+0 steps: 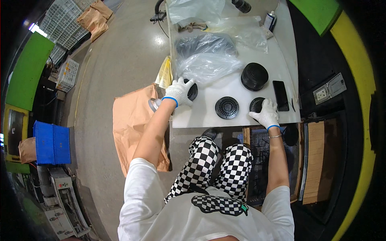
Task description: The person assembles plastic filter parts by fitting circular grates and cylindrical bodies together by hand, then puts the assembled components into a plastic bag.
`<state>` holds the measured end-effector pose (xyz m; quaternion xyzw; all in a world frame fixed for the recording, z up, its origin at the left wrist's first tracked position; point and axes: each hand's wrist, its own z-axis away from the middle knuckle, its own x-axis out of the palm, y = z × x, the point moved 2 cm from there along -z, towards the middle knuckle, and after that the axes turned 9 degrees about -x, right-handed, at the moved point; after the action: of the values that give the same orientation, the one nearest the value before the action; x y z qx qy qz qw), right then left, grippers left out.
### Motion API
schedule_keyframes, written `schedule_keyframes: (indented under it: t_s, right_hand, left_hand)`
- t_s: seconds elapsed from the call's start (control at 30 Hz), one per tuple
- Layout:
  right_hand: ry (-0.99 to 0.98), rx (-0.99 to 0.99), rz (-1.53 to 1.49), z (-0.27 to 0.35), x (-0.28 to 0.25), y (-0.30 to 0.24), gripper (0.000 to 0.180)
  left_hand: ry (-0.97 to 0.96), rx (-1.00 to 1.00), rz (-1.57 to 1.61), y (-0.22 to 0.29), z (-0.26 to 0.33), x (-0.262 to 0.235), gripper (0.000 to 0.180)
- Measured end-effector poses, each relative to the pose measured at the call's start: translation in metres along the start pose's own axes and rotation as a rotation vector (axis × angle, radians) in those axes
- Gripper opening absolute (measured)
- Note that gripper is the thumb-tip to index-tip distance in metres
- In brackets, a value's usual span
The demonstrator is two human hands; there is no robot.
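Observation:
My left hand [179, 92], in a white knit glove with a blue cuff, grips a round black plastic disc [193, 92] at the table's left edge. Gloved the same way, my right hand [268, 114] has its fingers on another black disc [255, 104] near the front right corner and hides part of it. Between the hands a slotted black disc [227, 107] lies flat on the white table [209, 120]. Behind my right hand stands a stack of similar black discs [254, 76].
A black phone [280, 95] lies right of my right hand. Clear plastic bags [209, 66] cover the table's back left. Beside the table's left edge stands a brown paper bag [130, 120]. A spray can [269, 20] stands far right; a blue crate [52, 142] sits at left.

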<state>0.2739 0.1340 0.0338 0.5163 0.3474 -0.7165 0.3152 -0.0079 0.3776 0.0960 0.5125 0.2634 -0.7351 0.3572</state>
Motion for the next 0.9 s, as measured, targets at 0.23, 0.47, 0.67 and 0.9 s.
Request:
schedule_keyframes:
  t_s: [0.23,0.47,0.67,0.9]
  right_hand:
    - [0.039,0.048,0.027,0.015,-0.023,-0.014,0.108]
    - [-0.018,-0.047,-0.046,0.005,-0.018,0.004,0.101]
    - [-0.007,-0.051,0.042,0.005,-0.011,0.007,0.103]
    - [-0.085,-0.049,0.059,0.005,-0.019,0.002,0.099]
  left_hand:
    - [-0.011,-0.016,0.065,0.004,-0.007,-0.017,0.094]
    - [0.035,0.008,0.111,-0.006,-0.011,-0.015,0.090]
    - [0.056,0.028,0.143,-0.004,-0.007,-0.017,0.093]
    - [0.081,0.015,0.161,-0.006,0.000,-0.018,0.092]
